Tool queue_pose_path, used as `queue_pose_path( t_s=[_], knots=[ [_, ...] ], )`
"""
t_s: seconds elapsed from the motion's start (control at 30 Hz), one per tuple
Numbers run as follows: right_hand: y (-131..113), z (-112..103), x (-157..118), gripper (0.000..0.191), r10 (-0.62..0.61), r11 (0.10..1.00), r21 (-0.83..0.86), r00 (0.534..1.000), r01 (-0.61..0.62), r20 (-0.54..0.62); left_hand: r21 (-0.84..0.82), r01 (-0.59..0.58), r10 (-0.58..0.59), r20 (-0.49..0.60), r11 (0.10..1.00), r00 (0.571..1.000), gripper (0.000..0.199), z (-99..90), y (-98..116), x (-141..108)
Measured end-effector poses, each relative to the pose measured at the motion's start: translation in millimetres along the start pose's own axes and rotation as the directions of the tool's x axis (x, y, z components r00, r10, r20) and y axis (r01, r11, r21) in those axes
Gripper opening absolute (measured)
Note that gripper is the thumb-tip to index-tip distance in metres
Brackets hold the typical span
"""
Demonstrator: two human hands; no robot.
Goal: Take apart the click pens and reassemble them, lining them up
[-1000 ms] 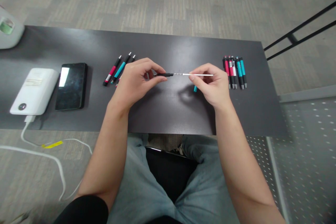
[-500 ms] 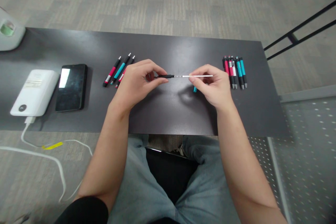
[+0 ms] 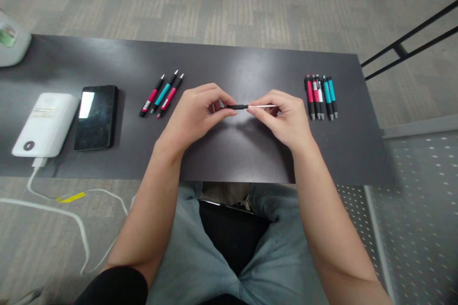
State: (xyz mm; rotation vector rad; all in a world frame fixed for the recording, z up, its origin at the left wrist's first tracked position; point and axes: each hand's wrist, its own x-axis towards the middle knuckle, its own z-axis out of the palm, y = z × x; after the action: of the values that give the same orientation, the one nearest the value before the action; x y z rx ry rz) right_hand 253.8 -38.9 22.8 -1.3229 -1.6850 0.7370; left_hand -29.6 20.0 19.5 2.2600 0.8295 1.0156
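Observation:
My left hand [image 3: 198,114] pinches the black grip section [image 3: 241,106] of a pen between thumb and fingertips, held level above the table. My right hand [image 3: 288,116] grips a thin white pen refill [image 3: 265,106] with thumb and forefinger. The refill lines up with the black grip section and meets its right end; how far it sits inside is hidden. Left of my left hand lie three pens: a red one [image 3: 152,95], a teal one [image 3: 164,91] and another red one [image 3: 170,96].
Several red, white and teal pens [image 3: 321,96] lie in a row right of my right hand. At left on the dark table [image 3: 229,162] are a black phone [image 3: 96,119] and a white power bank [image 3: 46,124] with a cable [image 3: 39,186] hanging off the edge.
My hands have come closer together, and much less of the refill shows between them. The teal piece seen under my right hand before is now out of sight.

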Motion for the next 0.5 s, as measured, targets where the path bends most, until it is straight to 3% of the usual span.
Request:
queue_pose_path(
  t_s=[0.17, 0.3, 0.5],
  knots=[
    [5, 1, 0, 0.059, -0.004, 1.0, 0.003, 0.999, 0.004, -0.034, 0.004, 0.049, -0.049, 0.043, 0.999, 0.998, 0.02, 2.1, 1, 1],
    [13, 4, 0, 0.073, 0.079, 0.991, 0.114, 0.993, -0.068, -0.092, 0.022, 0.071, -0.072, 0.052, 0.997, 0.996, 0.022, 1.2, 0, 1],
    [10, 10, 1, 0.072, 0.126, 0.963, 0.256, 0.98, -0.084, -0.154, -0.005, 0.042, -0.042, 0.03, 0.999, 0.999, 0.022, 4.5, 1, 1]
  ],
)
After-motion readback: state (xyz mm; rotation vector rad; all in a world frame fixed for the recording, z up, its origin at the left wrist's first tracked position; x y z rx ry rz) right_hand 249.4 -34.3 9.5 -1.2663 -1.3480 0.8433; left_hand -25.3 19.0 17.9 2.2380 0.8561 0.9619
